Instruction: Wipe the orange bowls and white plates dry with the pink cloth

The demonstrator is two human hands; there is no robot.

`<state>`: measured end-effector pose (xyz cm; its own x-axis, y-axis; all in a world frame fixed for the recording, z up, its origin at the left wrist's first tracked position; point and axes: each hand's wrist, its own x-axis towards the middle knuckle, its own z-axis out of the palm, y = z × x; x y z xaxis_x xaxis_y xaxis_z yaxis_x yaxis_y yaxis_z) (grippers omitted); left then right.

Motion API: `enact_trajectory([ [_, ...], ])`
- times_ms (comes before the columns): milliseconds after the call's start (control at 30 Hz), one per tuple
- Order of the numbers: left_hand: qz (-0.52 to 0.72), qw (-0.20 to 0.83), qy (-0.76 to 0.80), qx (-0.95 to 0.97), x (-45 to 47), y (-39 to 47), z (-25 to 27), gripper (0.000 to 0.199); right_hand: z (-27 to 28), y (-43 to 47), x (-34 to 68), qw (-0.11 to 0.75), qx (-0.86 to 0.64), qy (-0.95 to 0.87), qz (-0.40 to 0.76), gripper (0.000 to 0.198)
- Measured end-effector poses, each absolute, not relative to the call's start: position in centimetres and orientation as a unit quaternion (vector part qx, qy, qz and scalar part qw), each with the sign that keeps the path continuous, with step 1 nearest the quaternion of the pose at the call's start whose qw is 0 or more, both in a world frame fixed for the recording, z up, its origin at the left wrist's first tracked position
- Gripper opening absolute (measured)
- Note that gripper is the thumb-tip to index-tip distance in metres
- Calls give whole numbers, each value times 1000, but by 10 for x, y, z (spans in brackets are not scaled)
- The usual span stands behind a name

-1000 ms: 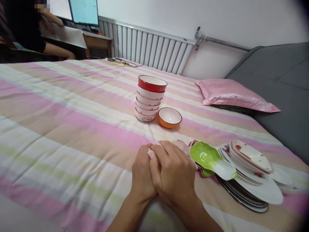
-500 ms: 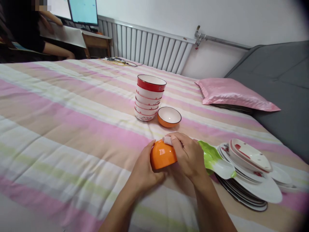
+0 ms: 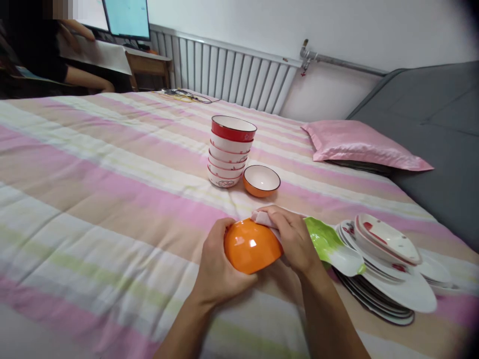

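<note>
An orange bowl [image 3: 251, 249] is tipped on its side between my hands, its glossy outside toward me. My left hand [image 3: 220, 269] is closed round its left edge, thumb along the lower rim. In my right hand [image 3: 294, 237] a pale cloth [image 3: 262, 218] is pinched against the bowl's upper right outside; most of the cloth is hidden by the fingers. Just beyond stands a second orange bowl [image 3: 262, 179], upright with a white inside. Touching or close to its left is a stack of white and red bowls [image 3: 228, 152], the topmost with a red band.
To the right, a green and white leaf-shaped dish [image 3: 325, 242] leans by piled plates [image 3: 404, 289] with oval dishes [image 3: 391, 239] on top. A pink pillow [image 3: 362, 144] lies by the grey headboard [image 3: 430, 99]. Cables [image 3: 189, 95] lie at the far edge; a person [image 3: 33, 50] sits beyond.
The orange bowl has turned in my hands, showing more of its outside. My left hand has shifted slightly left with it; the cloth stays against the bowl.
</note>
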<state>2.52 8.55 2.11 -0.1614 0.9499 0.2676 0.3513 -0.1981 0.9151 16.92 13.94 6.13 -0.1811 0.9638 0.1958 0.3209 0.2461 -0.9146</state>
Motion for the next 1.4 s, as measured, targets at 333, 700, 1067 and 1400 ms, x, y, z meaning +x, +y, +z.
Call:
enact_trajectory([
  [333, 499, 185, 598, 599, 38, 83, 13, 63, 61, 134, 163, 355, -569, -685, 284, 29],
  [700, 504, 230, 599, 578, 38, 83, 17, 25, 70, 92, 132, 289, -523, -798, 71, 25],
  [1067, 507, 177, 577, 615, 47, 82, 15, 43, 71, 107, 149, 303, -533, -776, 147, 15],
  [1400, 491, 164, 596, 614, 45, 84, 9, 63, 56, 146, 175, 352, -530, -648, 419, 19],
])
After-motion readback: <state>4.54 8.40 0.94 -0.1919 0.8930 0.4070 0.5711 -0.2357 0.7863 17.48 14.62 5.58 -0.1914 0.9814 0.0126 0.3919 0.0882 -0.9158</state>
